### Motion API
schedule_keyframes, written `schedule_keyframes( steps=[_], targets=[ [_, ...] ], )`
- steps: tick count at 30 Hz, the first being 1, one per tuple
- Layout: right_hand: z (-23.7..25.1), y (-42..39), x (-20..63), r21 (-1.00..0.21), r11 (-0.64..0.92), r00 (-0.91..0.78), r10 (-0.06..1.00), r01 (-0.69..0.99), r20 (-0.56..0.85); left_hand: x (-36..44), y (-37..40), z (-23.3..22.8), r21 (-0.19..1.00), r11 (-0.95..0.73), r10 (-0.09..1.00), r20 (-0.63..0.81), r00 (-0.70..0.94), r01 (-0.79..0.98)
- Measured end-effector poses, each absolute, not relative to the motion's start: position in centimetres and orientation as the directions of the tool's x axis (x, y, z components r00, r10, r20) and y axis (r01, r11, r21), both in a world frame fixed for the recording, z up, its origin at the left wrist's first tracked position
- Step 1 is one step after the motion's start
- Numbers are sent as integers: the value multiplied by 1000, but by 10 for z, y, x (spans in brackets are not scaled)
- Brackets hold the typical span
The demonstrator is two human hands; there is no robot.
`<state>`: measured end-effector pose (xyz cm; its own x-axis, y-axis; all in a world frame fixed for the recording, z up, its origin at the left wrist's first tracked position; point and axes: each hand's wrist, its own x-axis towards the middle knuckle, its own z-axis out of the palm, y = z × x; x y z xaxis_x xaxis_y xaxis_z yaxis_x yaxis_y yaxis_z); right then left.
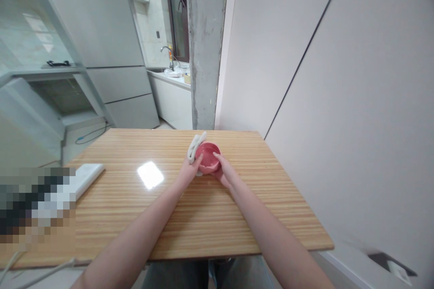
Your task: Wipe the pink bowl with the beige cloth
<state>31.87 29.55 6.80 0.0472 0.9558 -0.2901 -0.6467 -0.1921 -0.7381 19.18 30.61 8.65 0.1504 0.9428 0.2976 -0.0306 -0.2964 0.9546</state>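
Note:
A small pink bowl sits over the middle of the wooden table, held between both hands. My left hand grips a folded white cloth against the bowl's left rim, with the thumb touching the bowl. My right hand cups the bowl from the right and underneath, its fingers along the rim. Whether the bowl rests on the table or is lifted slightly is unclear.
A flat white box lies at the table's left, beside a blurred patch. A white wall runs close along the right edge. Beyond the table stand a concrete pillar, a grey fridge and a counter with a faucet.

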Motion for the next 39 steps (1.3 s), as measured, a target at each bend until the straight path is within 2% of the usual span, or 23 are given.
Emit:
schedule_keyframes(
  steps=[5, 10, 13, 19, 22, 26, 29, 35, 39],
  targets=[
    [71, 295, 321, -790, -139, 32, 980, -598, -196, 184, 306, 100, 943, -332, 925, 332, 185, -30],
    [67, 297, 329, -814, -286, -43, 951, -506, -307, 183, 311, 98, 954, -299, 926, 284, 248, 25],
    [64, 299, 327, -809, -244, 29, 952, -536, -306, 184, 314, 94, 959, -280, 928, 262, 264, 33],
    [63, 300, 319, -764, -100, 206, 934, -637, -293, 193, 308, 86, 979, -202, 961, 195, 198, 15],
    [67, 297, 318, -738, -114, 155, 946, -665, -285, 194, 307, 84, 986, -168, 971, 163, 174, 14],
    [73, 293, 319, -748, -233, 9, 953, -621, -304, 188, 310, 87, 971, -240, 965, 237, 108, 10],
    [76, 292, 322, -747, -287, -13, 937, -600, -349, 185, 312, 92, 956, -290, 950, 284, 133, 33],
    [77, 294, 327, -732, -273, -29, 944, -624, -328, 186, 309, 99, 945, -326, 922, 313, 230, 22],
    [75, 296, 323, -726, -193, 49, 953, -660, -298, 188, 306, 98, 965, -263, 944, 255, 209, 14]
  ],
)
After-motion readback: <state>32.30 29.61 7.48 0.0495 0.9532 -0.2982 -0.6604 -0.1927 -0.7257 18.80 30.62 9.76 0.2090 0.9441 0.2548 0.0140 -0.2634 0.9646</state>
